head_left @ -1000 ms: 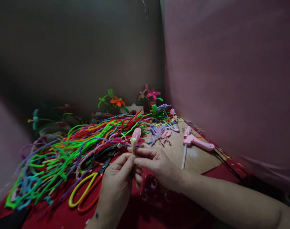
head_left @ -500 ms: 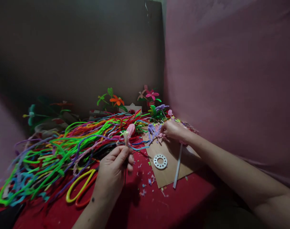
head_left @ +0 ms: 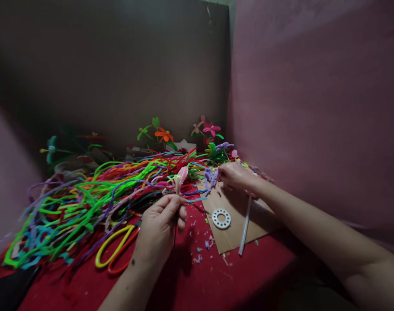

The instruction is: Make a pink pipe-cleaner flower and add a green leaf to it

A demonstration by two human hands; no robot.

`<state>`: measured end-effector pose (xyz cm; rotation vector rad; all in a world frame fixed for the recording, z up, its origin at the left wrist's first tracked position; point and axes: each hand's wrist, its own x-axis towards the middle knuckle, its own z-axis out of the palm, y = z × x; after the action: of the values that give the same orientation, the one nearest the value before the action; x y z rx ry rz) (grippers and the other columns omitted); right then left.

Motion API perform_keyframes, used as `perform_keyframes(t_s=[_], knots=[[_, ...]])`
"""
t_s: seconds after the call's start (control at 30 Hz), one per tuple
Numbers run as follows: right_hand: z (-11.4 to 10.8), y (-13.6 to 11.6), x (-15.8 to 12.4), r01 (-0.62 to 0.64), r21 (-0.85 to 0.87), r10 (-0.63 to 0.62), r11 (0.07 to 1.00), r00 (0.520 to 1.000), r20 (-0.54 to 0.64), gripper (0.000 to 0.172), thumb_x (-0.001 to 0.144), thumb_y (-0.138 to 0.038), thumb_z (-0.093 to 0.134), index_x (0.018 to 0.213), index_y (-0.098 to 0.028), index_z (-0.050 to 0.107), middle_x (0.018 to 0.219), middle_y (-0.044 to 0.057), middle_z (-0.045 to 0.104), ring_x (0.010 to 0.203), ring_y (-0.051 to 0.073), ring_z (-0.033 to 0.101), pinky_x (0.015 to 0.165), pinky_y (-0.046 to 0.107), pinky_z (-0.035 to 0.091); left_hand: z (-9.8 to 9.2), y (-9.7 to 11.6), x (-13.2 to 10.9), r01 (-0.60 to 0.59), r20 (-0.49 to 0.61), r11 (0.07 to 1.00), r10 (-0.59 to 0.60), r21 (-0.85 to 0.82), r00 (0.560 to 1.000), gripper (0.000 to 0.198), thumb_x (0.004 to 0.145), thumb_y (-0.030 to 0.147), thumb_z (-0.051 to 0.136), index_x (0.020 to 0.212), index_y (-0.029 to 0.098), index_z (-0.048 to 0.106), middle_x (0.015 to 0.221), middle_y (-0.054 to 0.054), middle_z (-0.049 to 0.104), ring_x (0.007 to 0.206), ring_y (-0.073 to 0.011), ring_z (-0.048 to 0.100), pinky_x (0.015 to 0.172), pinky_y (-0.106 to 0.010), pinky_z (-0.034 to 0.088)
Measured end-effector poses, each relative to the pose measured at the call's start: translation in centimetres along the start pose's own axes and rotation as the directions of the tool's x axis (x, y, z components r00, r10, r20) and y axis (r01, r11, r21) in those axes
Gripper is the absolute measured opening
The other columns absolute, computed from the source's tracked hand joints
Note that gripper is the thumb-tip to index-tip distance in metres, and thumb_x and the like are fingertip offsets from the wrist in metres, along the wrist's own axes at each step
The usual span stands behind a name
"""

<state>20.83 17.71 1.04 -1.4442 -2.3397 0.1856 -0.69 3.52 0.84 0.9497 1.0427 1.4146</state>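
My left hand is closed, thumb and fingers pinching the thin stem of a pipe-cleaner flower, which has one pink petal and pale yellow tips at its centre. Over the far part of the brown cardboard, my right hand is bent down with its fingertips drawn together. It is among purple pipe-cleaner loops and pink pieces; what its fingers hold, if anything, is hidden. On the cardboard lie a white ring with holes and a translucent stick.
A large heap of colourful pipe cleaners spreads over the red cloth at left. Yellow-and-red-handled scissors lie near my left wrist. Finished pipe-cleaner flowers stand at the back. Small fuzz scraps litter the cloth. Walls close the far and right sides.
The camera view has turned slightly left, so the table things appear farther right. My left hand still holds the flower. My right hand has shifted slightly left over the cardboard, closer to the purple loops.
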Motion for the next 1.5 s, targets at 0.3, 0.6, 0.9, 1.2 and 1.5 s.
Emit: perform_keyframes(t_s=[0.3, 0.6, 0.9, 1.2, 1.5], knots=[[-2.7, -1.7, -2.5, -0.040, 0.511, 0.186, 0.859, 0.953, -0.237, 0.007, 0.068, -0.013, 0.048, 0.071, -0.015, 0.054, 0.063, 0.000, 0.058, 0.054, 0.010, 0.055, 0.053, 0.023, 0.042, 0.2, 0.2, 0.3, 0.096, 0.022, 0.965, -0.093, -0.246, 0.995, 0.018, 0.065, 0.025, 0.073, 0.072, 0.013, 0.062, 0.060, 0.001, 0.059, 0.046, -0.0066, 0.051, 0.039, -0.015, 0.040], [1.3, -9.0, -7.1, -0.042, 0.996, 0.083, 0.075, 0.996, 0.036, 0.006, 0.060, -0.015, 0.070, 0.062, -0.015, 0.064, 0.058, -0.001, 0.064, 0.055, 0.011, 0.061, 0.061, 0.027, 0.049, 0.6, 0.2, -0.4, 0.080, 0.078, 0.965, -0.063, -0.250, 0.995, 0.013, 0.071, 0.025, 0.068, 0.073, 0.013, 0.064, 0.059, 0.000, 0.058, 0.050, -0.0081, 0.051, 0.042, -0.017, 0.041], [0.6, -9.1, -7.0, -0.263, 0.938, -0.051, 0.224, 0.958, 0.280, 0.019, 0.063, -0.026, 0.071, 0.076, -0.013, 0.069, 0.065, 0.001, 0.064, 0.061, 0.011, 0.055, 0.064, 0.026, 0.041, 0.2, 0.4, -0.2, 0.075, 0.140, 0.996, -0.068, -0.045, 0.988, 0.014, 0.076, 0.022, 0.062, 0.070, 0.010, 0.064, 0.061, -0.003, 0.059, 0.049, -0.0070, 0.048, 0.043, -0.016, 0.039], [1.3, -9.8, -7.3, -0.407, 0.913, -0.054, 0.038, 0.911, 0.408, 0.013, 0.058, -0.020, 0.070, 0.056, -0.013, 0.059, 0.049, -0.004, 0.052, 0.041, 0.004, 0.038, 0.042, 0.020, 0.024, -0.1, 0.3, -0.1, 0.126, 0.176, 0.979, -0.097, -0.162, 0.980, 0.013, 0.073, 0.025, 0.066, 0.073, 0.012, 0.065, 0.063, -0.001, 0.058, 0.052, -0.0079, 0.051, 0.046, -0.018, 0.041], [1.6, -10.4, -6.8, -0.348, 0.805, 0.117, -0.481, 0.884, 0.452, 0.012, 0.053, -0.011, 0.070, 0.062, -0.012, 0.061, 0.057, -0.002, 0.059, 0.051, 0.007, 0.049, 0.051, 0.020, 0.038, 0.6, -0.6, -0.5, 0.191, 0.158, 0.933, -0.148, -0.304, 0.976, 0.011, 0.072, 0.023, 0.069, 0.077, 0.014, 0.066, 0.074, -0.002, 0.061, 0.064, -0.0109, 0.057, 0.054, -0.021, 0.047]])
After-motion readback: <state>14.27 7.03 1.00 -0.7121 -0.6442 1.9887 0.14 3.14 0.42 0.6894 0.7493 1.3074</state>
